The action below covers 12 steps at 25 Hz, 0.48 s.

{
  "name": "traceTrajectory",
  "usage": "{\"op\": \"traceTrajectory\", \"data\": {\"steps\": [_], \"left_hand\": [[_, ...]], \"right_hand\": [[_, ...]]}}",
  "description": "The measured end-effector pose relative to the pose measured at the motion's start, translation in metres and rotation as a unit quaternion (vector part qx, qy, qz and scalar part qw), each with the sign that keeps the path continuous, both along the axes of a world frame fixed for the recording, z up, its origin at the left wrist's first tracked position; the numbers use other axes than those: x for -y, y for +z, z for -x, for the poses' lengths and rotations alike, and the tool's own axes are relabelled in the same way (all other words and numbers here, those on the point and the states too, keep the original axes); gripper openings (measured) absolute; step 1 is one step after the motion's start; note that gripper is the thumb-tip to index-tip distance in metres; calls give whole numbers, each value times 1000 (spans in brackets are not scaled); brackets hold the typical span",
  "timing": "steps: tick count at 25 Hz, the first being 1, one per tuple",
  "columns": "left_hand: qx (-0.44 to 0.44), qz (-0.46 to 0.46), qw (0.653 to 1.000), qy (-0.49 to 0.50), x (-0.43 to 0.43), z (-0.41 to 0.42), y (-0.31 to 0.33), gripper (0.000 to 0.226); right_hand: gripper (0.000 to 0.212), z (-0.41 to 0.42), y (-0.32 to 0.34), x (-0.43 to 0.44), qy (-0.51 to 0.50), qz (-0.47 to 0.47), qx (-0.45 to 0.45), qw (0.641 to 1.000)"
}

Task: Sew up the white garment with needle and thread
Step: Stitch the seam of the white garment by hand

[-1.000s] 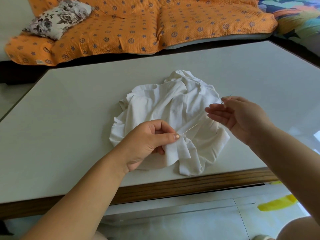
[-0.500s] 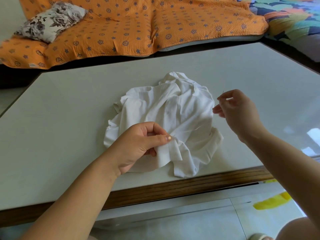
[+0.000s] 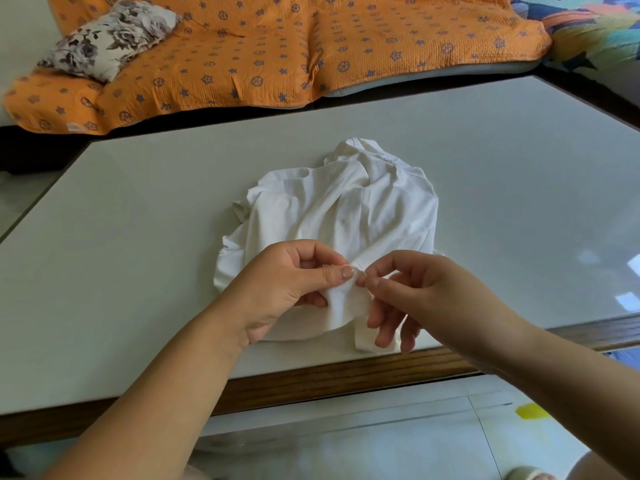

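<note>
the crumpled white cloth garment (image 3: 346, 209) lay by the near edge of the pale desk (image 3: 138, 254). the left hand (image 3: 287, 289) pinched up a fold; just right of it, the right hand (image 3: 415, 292) pinched a thin metal needle (image 3: 361, 269), slanted far-left toward that fold.

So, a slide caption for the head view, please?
Left hand pinches the white garment; right hand holds the needle against it.

Head cam, looks fwd/down, close over table (image 3: 138, 237).
</note>
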State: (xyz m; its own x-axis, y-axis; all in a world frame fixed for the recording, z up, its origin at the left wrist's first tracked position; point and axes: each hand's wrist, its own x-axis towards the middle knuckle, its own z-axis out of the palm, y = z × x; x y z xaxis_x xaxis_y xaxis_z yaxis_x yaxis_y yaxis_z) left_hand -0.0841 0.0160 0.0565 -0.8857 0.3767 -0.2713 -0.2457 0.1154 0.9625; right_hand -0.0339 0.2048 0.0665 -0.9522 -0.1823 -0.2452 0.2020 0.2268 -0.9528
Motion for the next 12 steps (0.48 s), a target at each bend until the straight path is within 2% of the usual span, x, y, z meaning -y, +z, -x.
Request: {"op": "traceTrajectory", "data": {"steps": [7, 12], "left_hand": [[7, -8, 1000, -1, -1, 0, 1, 19], [5, -5, 1000, 7, 1, 1, -1, 21]], "right_hand": [[11, 0, 0, 1, -1, -39, -19, 999], [13, 0, 1, 2, -4, -32, -14, 999]]}}
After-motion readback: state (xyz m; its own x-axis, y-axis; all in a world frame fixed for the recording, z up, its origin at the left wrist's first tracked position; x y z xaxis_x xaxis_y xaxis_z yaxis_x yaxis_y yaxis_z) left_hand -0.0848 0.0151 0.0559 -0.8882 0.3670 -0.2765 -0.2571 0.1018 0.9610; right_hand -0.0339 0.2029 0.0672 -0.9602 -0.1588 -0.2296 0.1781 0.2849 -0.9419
